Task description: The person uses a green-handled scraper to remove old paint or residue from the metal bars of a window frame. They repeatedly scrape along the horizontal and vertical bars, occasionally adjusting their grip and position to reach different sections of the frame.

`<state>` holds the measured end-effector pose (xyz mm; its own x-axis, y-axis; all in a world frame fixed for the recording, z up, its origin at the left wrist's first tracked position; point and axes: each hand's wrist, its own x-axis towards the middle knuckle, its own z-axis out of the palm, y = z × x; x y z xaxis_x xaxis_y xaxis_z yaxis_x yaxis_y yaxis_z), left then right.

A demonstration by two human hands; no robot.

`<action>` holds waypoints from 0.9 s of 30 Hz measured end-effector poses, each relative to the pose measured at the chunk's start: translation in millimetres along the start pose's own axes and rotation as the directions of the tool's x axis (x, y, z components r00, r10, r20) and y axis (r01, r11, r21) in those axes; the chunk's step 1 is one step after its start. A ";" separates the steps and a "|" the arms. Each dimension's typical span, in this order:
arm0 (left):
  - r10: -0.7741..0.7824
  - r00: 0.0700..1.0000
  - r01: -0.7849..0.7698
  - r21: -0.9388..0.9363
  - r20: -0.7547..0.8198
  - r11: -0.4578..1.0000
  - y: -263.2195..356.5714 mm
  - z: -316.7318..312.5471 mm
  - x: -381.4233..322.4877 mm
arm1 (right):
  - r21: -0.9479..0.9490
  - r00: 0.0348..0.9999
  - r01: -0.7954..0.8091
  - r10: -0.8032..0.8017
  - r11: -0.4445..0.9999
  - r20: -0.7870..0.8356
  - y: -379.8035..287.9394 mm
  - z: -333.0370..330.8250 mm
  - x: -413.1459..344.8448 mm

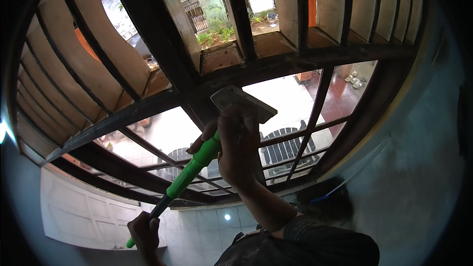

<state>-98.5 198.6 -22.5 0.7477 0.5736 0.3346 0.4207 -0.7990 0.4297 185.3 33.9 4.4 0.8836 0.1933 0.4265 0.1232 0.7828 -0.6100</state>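
Observation:
My left hand is closed around the dark lower pole of a green-handled tool, just above its green end cap. My right hand is at the tool's upper end, right below a flat grey plate-like head with a straight edge. Fingers of that hand wrap the top of the green grip; how the head joins the pole is hidden behind the hand. The head lies in front of the dark wooden window frame, near where a post meets the crossbar. Whether it touches the wood I cannot tell.
Upright wooden slats fill the upper opening. Glass panes sit below, with slatted chairs beyond. A white panelled door stands lower left. A blue-handled item leans by a dark heap near the right wall.

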 end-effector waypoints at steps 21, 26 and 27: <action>0.044 0.996 -0.035 -0.108 0.077 0.994 38.6 59.0 13.9 | 0.002 0.997 0.069 -0.069 0.998 0.035 -55.4 -45.5 29.5; -0.088 0.987 0.088 0.005 0.137 0.996 107.4 45.3 16.6 | -0.301 0.958 0.251 -0.281 0.920 -0.058 -73.0 -74.0 38.9; -0.084 0.984 0.077 0.051 0.155 0.996 123.8 44.0 22.5 | -0.187 0.972 0.178 -0.202 0.966 -0.118 -85.7 -79.3 42.7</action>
<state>-6.9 104.7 1.4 0.7803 0.6038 0.1631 0.5026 -0.7606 0.4110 248.2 -71.8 22.0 0.8874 -0.0402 0.4592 0.3610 0.6801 -0.6381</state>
